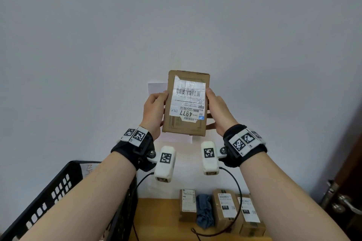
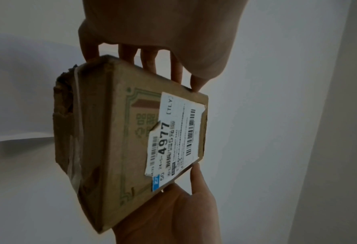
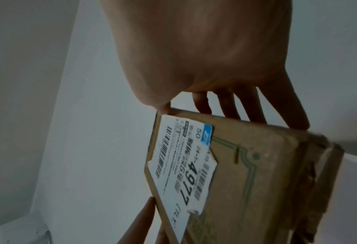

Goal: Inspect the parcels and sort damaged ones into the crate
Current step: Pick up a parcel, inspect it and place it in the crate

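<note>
I grip 1 parcel (image 1: 186,103) between left hand (image 1: 154,111) and right hand (image 1: 217,111); its end looks torn, so the crate (image 1: 64,188) comes next, while 3 parcels (image 1: 223,209) wait at the desk's far edge.

a crumpled blue cloth (image 1: 204,211) lies on the wooden desk (image 1: 156,219). right of the desk, a door handle (image 1: 346,204). behind the desk, a white wall (image 1: 176,15).
</note>
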Tool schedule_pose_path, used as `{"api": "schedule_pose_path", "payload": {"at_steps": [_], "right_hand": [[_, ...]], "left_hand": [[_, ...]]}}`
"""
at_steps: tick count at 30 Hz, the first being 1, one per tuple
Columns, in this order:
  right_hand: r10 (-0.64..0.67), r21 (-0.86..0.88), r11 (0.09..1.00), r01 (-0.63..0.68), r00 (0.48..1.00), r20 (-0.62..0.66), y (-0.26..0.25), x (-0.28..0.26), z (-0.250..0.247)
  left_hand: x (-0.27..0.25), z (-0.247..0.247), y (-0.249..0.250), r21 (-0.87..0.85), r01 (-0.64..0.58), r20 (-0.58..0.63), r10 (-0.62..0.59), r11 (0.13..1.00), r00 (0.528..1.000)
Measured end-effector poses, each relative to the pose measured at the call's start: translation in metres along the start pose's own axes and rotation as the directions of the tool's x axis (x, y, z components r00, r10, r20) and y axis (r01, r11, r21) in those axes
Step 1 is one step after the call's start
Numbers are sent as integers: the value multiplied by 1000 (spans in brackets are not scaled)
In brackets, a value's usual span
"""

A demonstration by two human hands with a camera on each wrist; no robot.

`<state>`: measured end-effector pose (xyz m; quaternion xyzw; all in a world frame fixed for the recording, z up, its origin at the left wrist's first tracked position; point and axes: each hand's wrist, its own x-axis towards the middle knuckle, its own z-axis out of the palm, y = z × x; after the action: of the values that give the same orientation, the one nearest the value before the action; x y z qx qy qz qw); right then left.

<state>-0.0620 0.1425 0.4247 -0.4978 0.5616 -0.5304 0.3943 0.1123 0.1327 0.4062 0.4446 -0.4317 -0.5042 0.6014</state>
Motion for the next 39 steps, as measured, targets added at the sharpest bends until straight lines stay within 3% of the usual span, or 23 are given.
{"api": "schedule_pose_path", "payload": {"at_steps": [7,13,20,25,32,39], "right_hand": [[33,96,995,-28,998,-51,5,9,-2],[10,47,999,-8,999,-45,5,11,-12],[49,78,996,-47,999,-21,5,17,-27],[30,195,980,-28,1000,-8,6,16,-31],[-25,328,943,62,993,-116,6,15,-31],[-29,402,912,86,989,-146,11,14,-30]], "left_hand": [[6,2,2,-13,32,14,-31,999,999],[9,3,5,99,58,43,-62,993,997],[7,5,10,68,86,51,-90,994,995],[14,7,9,61,76,63,-80,995,995],[14,12,6,4,31,75,-31,1000,997],[16,13,2,-12,6,76,-5,1000,997]]}}
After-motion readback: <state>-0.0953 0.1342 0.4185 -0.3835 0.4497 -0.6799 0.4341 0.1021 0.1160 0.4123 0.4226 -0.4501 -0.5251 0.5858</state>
